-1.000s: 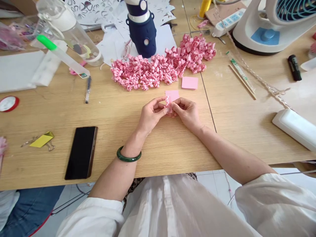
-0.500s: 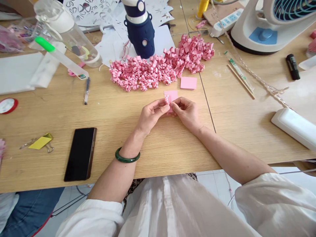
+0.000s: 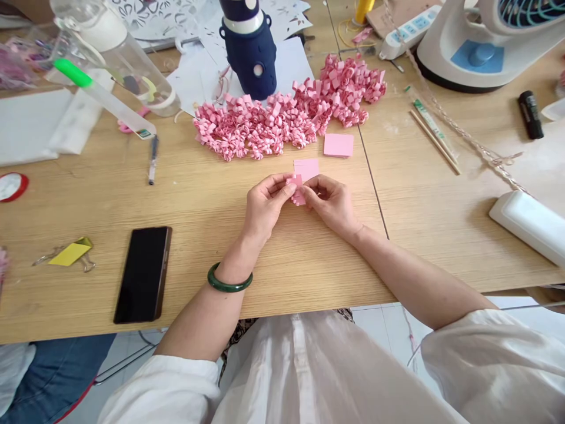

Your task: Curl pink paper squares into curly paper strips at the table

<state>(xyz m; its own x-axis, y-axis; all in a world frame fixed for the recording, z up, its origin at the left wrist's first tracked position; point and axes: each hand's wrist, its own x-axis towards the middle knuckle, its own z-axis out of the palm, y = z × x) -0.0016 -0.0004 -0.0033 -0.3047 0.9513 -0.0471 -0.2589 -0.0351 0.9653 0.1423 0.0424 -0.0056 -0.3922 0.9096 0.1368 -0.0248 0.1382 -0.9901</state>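
Note:
Between my two hands is a small piece of pink paper [image 3: 296, 187] with a fringed, curled edge. My left hand [image 3: 265, 206] pinches its left side with thumb and fingertips. On its right side, the fingertips of my right hand [image 3: 331, 203] are closed on the same piece. Just beyond my fingers lies a flat pink paper slip [image 3: 308, 169], with cuts along its left edge. A stack of pink paper cards [image 3: 338, 145] is a little farther to the right. Behind these spreads a long heap of curled pink paper pieces [image 3: 265, 126].
A dark blue bottle [image 3: 252, 59] stands behind the heap, a clear bottle [image 3: 136, 73] to its left. Nearer on the left lie a phone [image 3: 143, 275] and a binder clip [image 3: 73, 253]. At right are a fan [image 3: 463, 59], a marker [image 3: 530, 115] and a braided cord [image 3: 477, 150].
The pink paper piece has turned so that its flat face shows more. My left hand has shifted slightly left, and the whole view has moved a little.

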